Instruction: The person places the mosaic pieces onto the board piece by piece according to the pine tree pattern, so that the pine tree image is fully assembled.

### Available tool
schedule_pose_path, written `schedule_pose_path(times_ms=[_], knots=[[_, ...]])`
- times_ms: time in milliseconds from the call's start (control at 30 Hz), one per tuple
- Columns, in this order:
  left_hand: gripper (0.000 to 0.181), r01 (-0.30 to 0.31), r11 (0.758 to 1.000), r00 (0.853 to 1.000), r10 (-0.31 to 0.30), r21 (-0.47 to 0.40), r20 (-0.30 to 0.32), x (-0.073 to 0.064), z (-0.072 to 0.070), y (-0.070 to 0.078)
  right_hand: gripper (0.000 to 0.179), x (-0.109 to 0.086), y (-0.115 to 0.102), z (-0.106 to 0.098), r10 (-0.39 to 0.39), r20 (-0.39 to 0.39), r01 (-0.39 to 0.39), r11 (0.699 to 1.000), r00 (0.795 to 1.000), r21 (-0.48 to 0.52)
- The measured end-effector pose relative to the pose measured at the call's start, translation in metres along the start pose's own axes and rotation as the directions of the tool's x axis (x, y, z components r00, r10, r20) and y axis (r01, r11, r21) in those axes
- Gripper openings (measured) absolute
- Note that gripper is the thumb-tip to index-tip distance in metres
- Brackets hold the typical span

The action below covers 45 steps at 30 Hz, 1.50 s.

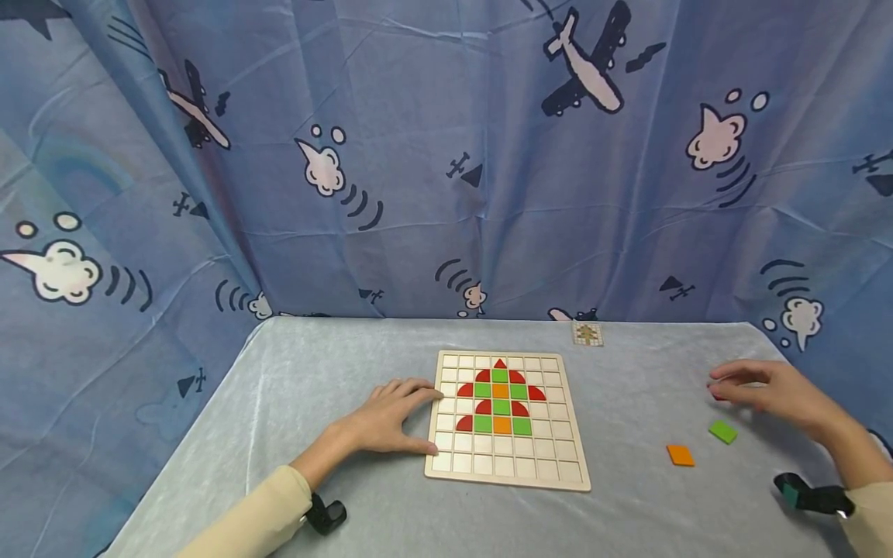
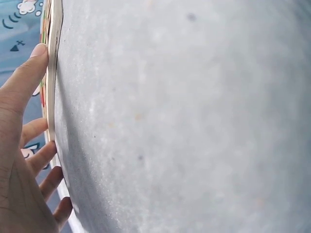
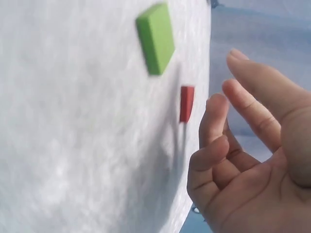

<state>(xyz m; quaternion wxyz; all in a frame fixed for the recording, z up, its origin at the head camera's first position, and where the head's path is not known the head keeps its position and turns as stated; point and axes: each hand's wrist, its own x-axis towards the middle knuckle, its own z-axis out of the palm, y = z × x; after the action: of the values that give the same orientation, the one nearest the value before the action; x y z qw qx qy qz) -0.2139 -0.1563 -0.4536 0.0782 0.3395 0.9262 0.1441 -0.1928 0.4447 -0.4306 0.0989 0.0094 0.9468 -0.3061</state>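
A wooden grid board (image 1: pixel 456 465) lies on the table, with red, green and orange tiles forming a tree shape in its cells. My left hand (image 1: pixel 391 417) touches the board's left edge, thumb and fingers spread; the left wrist view shows the fingertips (image 2: pixel 40 50) along the rim. Over at the right, my right hand (image 1: pixel 767 391) hovers above the cloth, thumb and forefinger apart, nothing between them. Close by its fingers is a small red piece (image 3: pixel 186 104) on the cloth, mostly covered by the hand in the head view. A loose green square tile (image 1: pixel 722 432) lies just nearer.
An orange square tile (image 1: pixel 680 455) lies between the board and the green tile. Behind the board, a small pattern card (image 1: pixel 587 334) sits near the table's far edge. A blue printed curtain (image 1: pixel 418 155) hangs behind the cloth-covered table (image 1: pixel 335 349).
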Motion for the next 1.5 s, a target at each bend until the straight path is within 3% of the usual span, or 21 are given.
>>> schedule_pose_path(times_ms=[267, 667, 1233, 1500], knots=[[0.084, -0.011, 1.000, 1.000, 0.011, -0.001, -0.002, 0.001, -0.001, 0.000, 0.068, 0.005, 0.010, -0.004, 0.007, -0.018, -0.008, 0.998, 1.000, -0.056], [0.084, -0.005, 1.000, 1.000, 0.005, 0.005, -0.006, 0.000, 0.001, 0.000, 0.044, 0.012, 0.015, 0.001, -0.125, -0.045, 0.119, 0.987, 0.991, -0.109], [0.084, -0.014, 1.000, 1.000, 0.014, -0.004, -0.017, -0.001, 0.001, 0.000, 0.027, 0.013, 0.017, 0.008, -0.202, -0.101, 0.196, 0.978, 0.974, -0.066], [0.085, -0.006, 1.000, 1.000, 0.007, 0.015, -0.013, -0.001, 0.001, 0.000, 0.034, 0.011, 0.014, 0.002, -0.101, -0.031, 0.101, 0.994, 0.994, -0.031]])
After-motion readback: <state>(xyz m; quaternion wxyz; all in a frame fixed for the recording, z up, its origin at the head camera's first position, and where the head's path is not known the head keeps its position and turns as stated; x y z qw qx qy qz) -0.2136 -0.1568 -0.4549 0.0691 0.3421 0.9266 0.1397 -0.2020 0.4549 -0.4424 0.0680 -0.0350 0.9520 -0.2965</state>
